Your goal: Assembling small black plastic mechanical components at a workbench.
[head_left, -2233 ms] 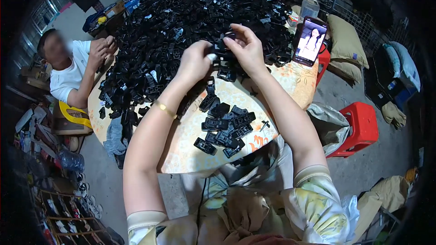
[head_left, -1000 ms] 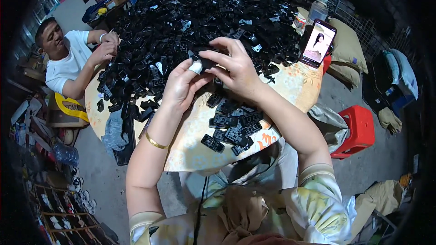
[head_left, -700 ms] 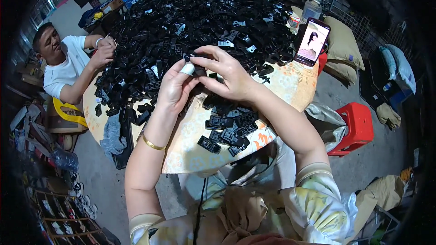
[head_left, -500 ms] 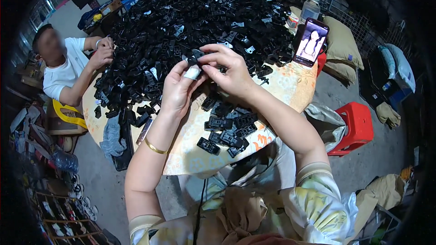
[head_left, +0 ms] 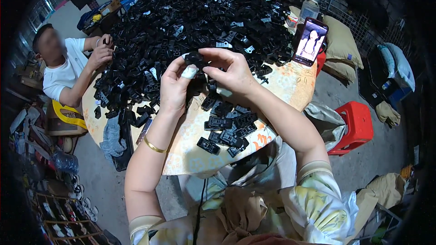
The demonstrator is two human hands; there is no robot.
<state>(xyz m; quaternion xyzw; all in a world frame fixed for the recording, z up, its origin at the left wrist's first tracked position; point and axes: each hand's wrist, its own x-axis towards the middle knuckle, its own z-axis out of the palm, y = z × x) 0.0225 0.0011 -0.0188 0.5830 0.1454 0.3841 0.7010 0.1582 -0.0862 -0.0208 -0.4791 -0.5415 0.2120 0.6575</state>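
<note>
Both hands meet over the table, with a small black plastic part between them. My left hand pinches its left side; a white wrapping covers that thumb's tip. The fingers and thumb of my right hand close on its right side. Behind my hands spreads a big heap of similar black plastic parts. Nearer to me, just below my right hand, lies a small group of black parts. Fine details of the held part are too small to make out.
The round table has a patterned cover. A lit phone stands at the right, near a clear bottle. Across on the left a person handles parts. A grey cloth hangs at the left edge; a red stool stands right.
The black part has turned between my fingers and shows more of its dark body. My right hand has shifted slightly down. The other person's hands have moved a little.
</note>
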